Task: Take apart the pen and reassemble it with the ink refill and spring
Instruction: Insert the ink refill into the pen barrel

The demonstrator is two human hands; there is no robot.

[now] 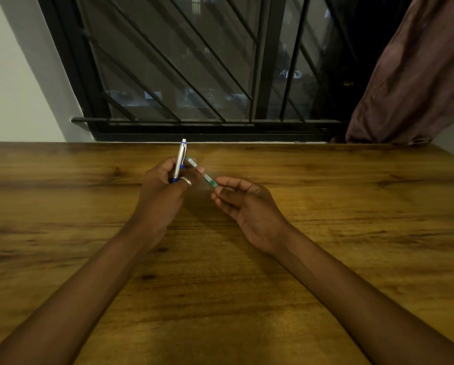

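While both forearms reach in from the near edge over the wooden table [352, 185], the two hands meet above its middle, toward the far side. The left hand [165, 188] is curled into a loose fist around the pen body [180, 156], a silver barrel with blue at its lower end and a pale push-button tip. That barrel stands nearly upright, leaning slightly to the right, with its top rising clear of the knuckles toward the window [194, 61]. A ring [186, 181] shows on one finger of this hand, just beside the blue end of the barrel.

A slim clear tube [203, 173] with pale and green markings, probably the ink refill, runs on a slant from far left to near right between the hands. Its far end lies against the left hand's fingertips, next to the barrel; its near end is pinched between the thumb and forefinger of the right hand [247, 204]. That hand is turned palm-up and partly open, with the remaining fingers loosely bent beneath the pinch. Motion blur softens the tube, so whether a spring sits on it cannot be told.

Beyond the table, a dark barred window fills the far wall, and a brown curtain [410, 75] hangs at the far right.
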